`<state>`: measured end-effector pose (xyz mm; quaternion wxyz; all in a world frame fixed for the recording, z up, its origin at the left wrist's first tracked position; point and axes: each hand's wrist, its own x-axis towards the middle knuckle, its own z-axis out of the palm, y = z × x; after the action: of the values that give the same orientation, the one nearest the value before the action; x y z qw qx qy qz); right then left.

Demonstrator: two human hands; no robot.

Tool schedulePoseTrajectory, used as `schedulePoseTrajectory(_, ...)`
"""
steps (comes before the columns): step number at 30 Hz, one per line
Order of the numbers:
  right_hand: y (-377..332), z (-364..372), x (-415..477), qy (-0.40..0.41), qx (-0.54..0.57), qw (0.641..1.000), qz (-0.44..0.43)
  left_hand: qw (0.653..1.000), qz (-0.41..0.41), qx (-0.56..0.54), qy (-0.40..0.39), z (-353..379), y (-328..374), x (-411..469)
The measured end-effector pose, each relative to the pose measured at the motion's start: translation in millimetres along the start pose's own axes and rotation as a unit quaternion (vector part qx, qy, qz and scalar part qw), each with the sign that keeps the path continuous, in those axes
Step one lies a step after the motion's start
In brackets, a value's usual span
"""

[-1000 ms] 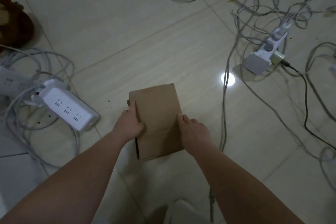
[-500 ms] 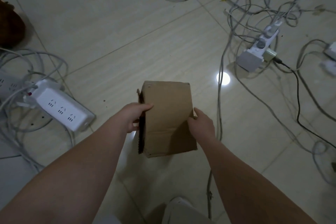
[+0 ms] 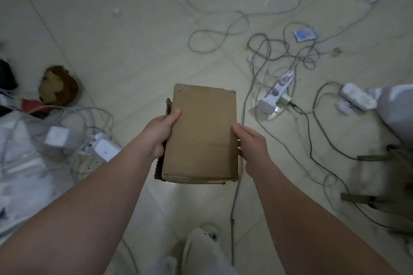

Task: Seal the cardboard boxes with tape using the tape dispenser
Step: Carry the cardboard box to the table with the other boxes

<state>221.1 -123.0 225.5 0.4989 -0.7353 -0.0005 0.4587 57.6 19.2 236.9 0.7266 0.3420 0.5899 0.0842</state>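
The cardboard box [image 3: 201, 131] is held above the floor [image 3: 134, 29]. The left grip [image 3: 159, 131] pinches its left edge, thumb on top, and the right grip [image 3: 251, 143] curls round its right edge. Its long axis points away from the person, equally near both; no tape dispenser shows.

Power strips [image 3: 275, 95], tangled cables [image 3: 263, 51] and a stuffed toy [image 3: 58, 88] litter the tiled floor [image 3: 134, 51].

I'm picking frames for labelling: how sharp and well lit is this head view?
Head view: dim, flat light; the cardboard box, left hand and right hand are fairly sharp; the power strip at left and bag at right are blurred; a pale glare patch shows on the floor below the box.
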Motion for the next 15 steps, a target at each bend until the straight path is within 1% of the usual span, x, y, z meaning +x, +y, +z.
schedulePoseTrajectory(2, -56, -8, -35, -0.052, 0.007, 0.999, -0.002, 1.000, 0.019, 0.004, 0.002, 7, 50, -46)
schedulePoseTrajectory(4, -112, -18, -68, -0.106, -0.008, 0.994, 0.013, 0.999, 0.039, 0.007, -0.001, 16, 101, -93)
schedulePoseTrajectory(7, -193, -35, -111, -0.178, -0.040, 0.982, 0.043, 0.998, 0.068, 0.011, -0.012, 31, 175, -159)
schedulePoseTrajectory(9, -241, -46, -136, -0.221, -0.040, 0.974, 0.038, 0.995, 0.094, 0.017, -0.020, 42, 217, -198)
schedulePoseTrajectory(12, -300, -58, -171, -0.236, -0.036, 0.971, 0.001, 0.990, 0.134, 0.036, -0.022, 60, 270, -249)
schedulePoseTrajectory(15, -346, -66, -197, -0.242, -0.039, 0.968, -0.052, 0.982, 0.177, 0.063, 0.008, 74, 314, -288)
